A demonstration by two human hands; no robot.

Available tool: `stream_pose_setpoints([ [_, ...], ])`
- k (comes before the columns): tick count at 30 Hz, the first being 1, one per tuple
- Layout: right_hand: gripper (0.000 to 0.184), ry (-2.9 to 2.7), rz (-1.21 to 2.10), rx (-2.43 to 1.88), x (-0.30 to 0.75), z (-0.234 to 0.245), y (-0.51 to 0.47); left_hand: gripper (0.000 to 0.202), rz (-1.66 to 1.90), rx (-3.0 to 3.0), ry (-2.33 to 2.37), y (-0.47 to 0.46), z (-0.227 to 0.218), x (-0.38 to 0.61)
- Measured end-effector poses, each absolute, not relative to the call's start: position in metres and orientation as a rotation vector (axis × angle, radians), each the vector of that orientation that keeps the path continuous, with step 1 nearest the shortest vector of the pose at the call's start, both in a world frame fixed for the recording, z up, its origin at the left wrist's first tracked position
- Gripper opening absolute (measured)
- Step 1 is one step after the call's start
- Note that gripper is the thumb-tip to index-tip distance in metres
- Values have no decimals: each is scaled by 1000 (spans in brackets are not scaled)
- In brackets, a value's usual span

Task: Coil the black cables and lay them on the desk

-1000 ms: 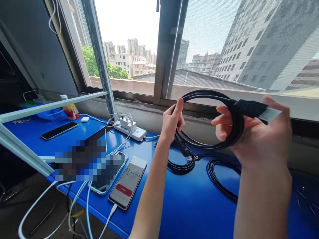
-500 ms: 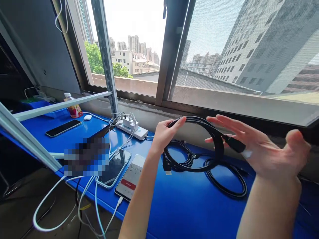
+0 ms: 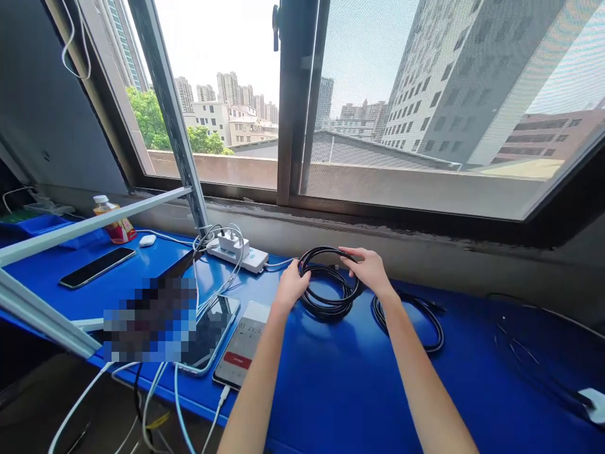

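A coiled black cable (image 3: 326, 248) is held between my two hands, low over the blue table (image 3: 331, 403). My left hand (image 3: 291, 285) pinches the left side of the loop between thumb and fingers. On the upper right side of the same loop, my right hand (image 3: 371, 271) is closed around it. Beneath or against this loop are more black coils, and where one cable ends and the other begins is hard to tell. Another black cable coil (image 3: 437, 337) lies on the table, partly behind my right forearm. The held cable's connectors cannot be made out.
Left of my arms lie a phone with a lit screen (image 3: 241, 343), a darker phone (image 3: 212, 334) and a white power strip (image 3: 246, 255). A metal shelf frame (image 3: 170, 94) rises at left. A white plug (image 3: 594, 403) sits at far right, and windows run along the back.
Both hands have lowered the coil toward the table. My right hand, spread open before with a connector against its palm, has closed on the loop. The view has shifted right.
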State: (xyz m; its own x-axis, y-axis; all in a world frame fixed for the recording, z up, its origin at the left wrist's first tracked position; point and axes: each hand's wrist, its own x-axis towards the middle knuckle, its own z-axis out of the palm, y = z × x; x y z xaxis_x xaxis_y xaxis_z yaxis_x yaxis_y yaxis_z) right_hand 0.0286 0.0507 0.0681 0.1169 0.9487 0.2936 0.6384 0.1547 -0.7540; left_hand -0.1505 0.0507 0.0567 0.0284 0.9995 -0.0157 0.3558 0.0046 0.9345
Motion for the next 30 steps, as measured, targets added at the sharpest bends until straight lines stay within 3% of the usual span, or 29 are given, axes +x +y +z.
stream_pose_setpoints([
  [4,17,-1654,529,-1699,34,47,62,34,1026,1511,1610,60,41,-146],
  [15,21,-1749,369,-1886,38,20,68,40,1080,1656,1743,58,12,-126],
  [22,23,-1767,270,-1898,41,16,68,37,1066,1660,1795,59,11,-129],
  [30,26,-1732,230,-1861,43,8,68,17,1058,1527,1821,67,11,-141],
])
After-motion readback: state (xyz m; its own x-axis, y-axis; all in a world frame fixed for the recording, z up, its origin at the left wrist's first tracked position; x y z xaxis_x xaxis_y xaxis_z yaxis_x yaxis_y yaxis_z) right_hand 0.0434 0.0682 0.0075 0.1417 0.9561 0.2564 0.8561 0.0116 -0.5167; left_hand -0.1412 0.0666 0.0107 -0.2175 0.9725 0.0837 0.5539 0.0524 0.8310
